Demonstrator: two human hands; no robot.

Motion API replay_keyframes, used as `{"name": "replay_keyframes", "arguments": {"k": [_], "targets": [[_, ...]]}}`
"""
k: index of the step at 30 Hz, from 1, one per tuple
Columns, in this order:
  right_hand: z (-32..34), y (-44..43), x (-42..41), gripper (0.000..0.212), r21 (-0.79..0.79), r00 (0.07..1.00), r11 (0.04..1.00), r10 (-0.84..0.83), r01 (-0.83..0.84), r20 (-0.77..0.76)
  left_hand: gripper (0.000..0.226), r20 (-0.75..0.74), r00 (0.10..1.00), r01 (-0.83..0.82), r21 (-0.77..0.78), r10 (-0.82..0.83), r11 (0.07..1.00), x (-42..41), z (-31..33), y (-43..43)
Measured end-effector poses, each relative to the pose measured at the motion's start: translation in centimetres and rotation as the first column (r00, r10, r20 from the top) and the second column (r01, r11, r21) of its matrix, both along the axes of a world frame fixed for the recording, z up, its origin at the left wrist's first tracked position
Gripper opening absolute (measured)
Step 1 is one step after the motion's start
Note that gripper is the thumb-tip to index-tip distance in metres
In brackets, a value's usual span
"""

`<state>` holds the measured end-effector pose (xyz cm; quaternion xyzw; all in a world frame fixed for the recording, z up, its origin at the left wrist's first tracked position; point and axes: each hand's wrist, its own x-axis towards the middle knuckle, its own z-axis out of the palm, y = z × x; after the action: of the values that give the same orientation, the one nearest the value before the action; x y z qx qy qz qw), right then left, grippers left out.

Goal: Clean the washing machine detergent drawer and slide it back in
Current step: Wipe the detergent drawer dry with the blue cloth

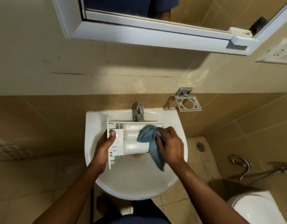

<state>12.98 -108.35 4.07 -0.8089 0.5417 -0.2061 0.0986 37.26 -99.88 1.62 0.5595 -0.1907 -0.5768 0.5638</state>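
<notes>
Drawer [131,147] in left grip [105,143] (cloth [146,134], right grip [170,143])

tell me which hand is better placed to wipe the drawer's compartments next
Right. The right hand grips the blue cloth, bunched on the detergent drawer compartments. The left hand grips the drawer's front end, steadying it over the washbasin.

The cloth [146,135] and right hand [171,143] hide one end of the drawer [131,146].
</notes>
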Motion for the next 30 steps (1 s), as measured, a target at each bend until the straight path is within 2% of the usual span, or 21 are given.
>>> {"name": "replay_keyframes", "arguments": {"k": [2, 4, 5, 7, 8, 10, 12, 14, 17, 19, 21, 22, 23, 24, 26, 27, 30], "targets": [[0.0, -1.7, -1.1, 0.024, 0.008, 0.990, 0.990, -0.140, 0.140, -0.009, 0.087, 0.023, 1.000, 0.011, -0.021, -0.010, 1.000, 0.1, -0.1, 0.1], [0.0, -2.9, -2.0, 0.018, 0.056, 0.954, 0.961, -0.275, 0.270, 0.117, 0.069, 0.022, 1.000, 0.012, -0.043, -0.011, 0.999, 0.2, -0.3, 0.4], [0.1, -3.3, -2.2, 0.015, 0.123, 0.897, 0.927, -0.373, 0.353, 0.236, 0.064, 0.015, 1.000, 0.007, -0.044, -0.006, 0.999, 0.3, -0.5, 0.5], [0.1, -4.2, -2.2, 0.013, 0.392, 0.711, 0.801, -0.590, 0.453, 0.383, 0.062, 0.001, 1.000, -0.002, -0.048, 0.002, 0.999, 0.4, -0.7, 0.8], [0.1, -4.6, -1.9, 0.013, 0.547, 0.636, 0.722, -0.667, 0.423, 0.389, 0.066, 0.008, 1.000, -0.001, -0.060, 0.001, 0.998, 0.3, -0.8, 0.8], [0.4, -4.7, -0.9, 0.016, 0.786, 0.538, 0.572, -0.750, 0.234, 0.385, 0.069, 0.057, 0.998, 0.024, -0.095, -0.019, 0.995, 0.3, -0.7, 0.8], [1.2, -4.4, -0.3, 0.028, 0.886, 0.472, 0.457, -0.800, 0.081, 0.370, 0.072, 0.129, 0.991, 0.061, -0.125, -0.045, 0.990, 0.3, -0.5, 0.9], [1.5, -4.0, -0.3, 0.034, 0.902, 0.431, 0.432, -0.812, -0.006, 0.393, 0.081, 0.219, 0.973, 0.114, -0.153, -0.079, 0.982, 0.8, 0.0, 1.2], [1.2, -3.5, -0.4, 0.038, 0.871, 0.363, 0.487, -0.800, -0.072, 0.478, 0.088, 0.384, 0.908, 0.240, -0.153, -0.166, 0.959, 1.4, 0.5, 1.3], [1.2, -3.2, -0.1, 0.042, 0.851, 0.272, 0.519, -0.809, -0.084, 0.521, 0.087, 0.428, 0.878, 0.282, -0.099, -0.215, 0.954, 1.6, 0.4, 1.3], [1.3, -3.1, -0.2, 0.058, 0.832, 0.162, 0.517, -0.820, -0.203, 0.549, 0.084, 0.466, 0.852, 0.289, -0.035, -0.240, 0.957, 1.8, 0.1, 1.6], [1.6, -3.1, -0.5, 0.066, 0.810, 0.147, 0.520, -0.809, -0.272, 0.569, 0.082, 0.477, 0.838, 0.301, 0.005, -0.267, 0.954, 1.8, -0.1, 1.8], [2.0, -3.0, -0.7, 0.068, 0.781, 0.176, 0.540, -0.775, -0.315, 0.607, 0.078, 0.487, 0.825, 0.311, 0.034, -0.287, 0.950, 1.7, -0.3, 2.1], [2.5, -2.9, -0.9, 0.064, 0.760, 0.254, 0.567, -0.722, -0.317, 0.644, 0.071, 0.507, 0.809, 0.313, 0.057, -0.297, 0.948, 1.6, -0.5, 2.4], [3.1, -2.9, -1.1, 0.040, 0.714, 0.449, 0.646, -0.571, -0.270, 0.687, 0.061, 0.560, 0.763, 0.323, 0.102, -0.322, 0.941, 1.7, -1.0, 2.9], [3.6, -3.1, -1.0, 0.030, 0.695, 0.497, 0.677, -0.529, -0.241, 0.688, 0.060, 0.581, 0.740, 0.340, 0.114, -0.340, 0.934, 1.9, -1.2, 3.1], [3.9, -3.6, -1.2, 0.029, 0.634, 0.498, 0.754, -0.488, -0.173, 0.717, 0.083, 0.580, 0.686, 0.446, 0.143, -0.440, 0.884, 2.5, -2.0, 3.2]]}}
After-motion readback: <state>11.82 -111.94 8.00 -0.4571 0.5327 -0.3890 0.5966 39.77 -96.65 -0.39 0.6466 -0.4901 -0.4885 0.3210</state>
